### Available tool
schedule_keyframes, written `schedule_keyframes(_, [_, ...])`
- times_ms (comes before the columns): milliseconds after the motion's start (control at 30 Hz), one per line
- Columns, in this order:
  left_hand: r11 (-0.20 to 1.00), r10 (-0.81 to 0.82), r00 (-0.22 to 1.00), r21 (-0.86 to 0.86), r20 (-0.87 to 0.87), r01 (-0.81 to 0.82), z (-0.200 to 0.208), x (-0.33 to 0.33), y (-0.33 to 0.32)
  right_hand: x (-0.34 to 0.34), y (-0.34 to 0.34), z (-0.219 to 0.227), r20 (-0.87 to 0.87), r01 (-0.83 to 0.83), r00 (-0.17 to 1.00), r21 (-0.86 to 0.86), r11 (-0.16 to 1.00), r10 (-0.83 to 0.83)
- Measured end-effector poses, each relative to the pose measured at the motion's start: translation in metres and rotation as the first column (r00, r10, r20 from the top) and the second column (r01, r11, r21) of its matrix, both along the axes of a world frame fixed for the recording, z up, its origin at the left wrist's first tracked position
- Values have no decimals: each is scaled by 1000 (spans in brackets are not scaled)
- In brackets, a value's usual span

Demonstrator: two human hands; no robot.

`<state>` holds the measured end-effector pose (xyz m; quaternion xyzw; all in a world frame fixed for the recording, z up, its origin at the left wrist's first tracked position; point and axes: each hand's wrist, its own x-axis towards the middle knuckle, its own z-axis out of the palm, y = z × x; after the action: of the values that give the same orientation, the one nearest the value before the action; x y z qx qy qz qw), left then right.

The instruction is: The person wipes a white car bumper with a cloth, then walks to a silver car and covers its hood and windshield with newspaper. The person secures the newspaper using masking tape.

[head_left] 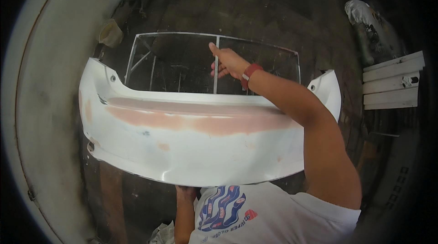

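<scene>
A white car bumper [182, 148] with a pinkish band of filler across its middle lies in front of me on a metal frame stand [182, 36]. My right hand [228, 62] reaches over the bumper to the frame's middle bar, forefinger stretched out along it; a red band sits on the wrist. My left hand [186, 193] is under the bumper's near lower edge, mostly hidden, so its grip cannot be read.
A pale curved vehicle panel [50, 84] fills the left side. A small cream tub [110, 32] sits by the stand's far left corner. White slats [392, 86] lie at the right, with a wrapped bundle [362, 15] beyond. The floor is dark and stained.
</scene>
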<state>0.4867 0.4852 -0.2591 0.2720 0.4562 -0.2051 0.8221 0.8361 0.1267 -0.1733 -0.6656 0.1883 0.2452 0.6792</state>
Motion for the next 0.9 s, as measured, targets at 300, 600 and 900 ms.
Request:
schedule_keyframes(300, [975,-17,989,-215,146,48,-79,-42,58,-45,-21,18,-21,196,979,-139,971,-201])
schedule_keyframes(600, [934,-260,908,-154,328,323,-100,15,100,-66,-27,11,58,364,931,-235,901,-360])
schedule_keyframes(900, [860,-493,797,53,350,508,-90,43,80,-56,-41,-1,49,267,962,-367,891,-268])
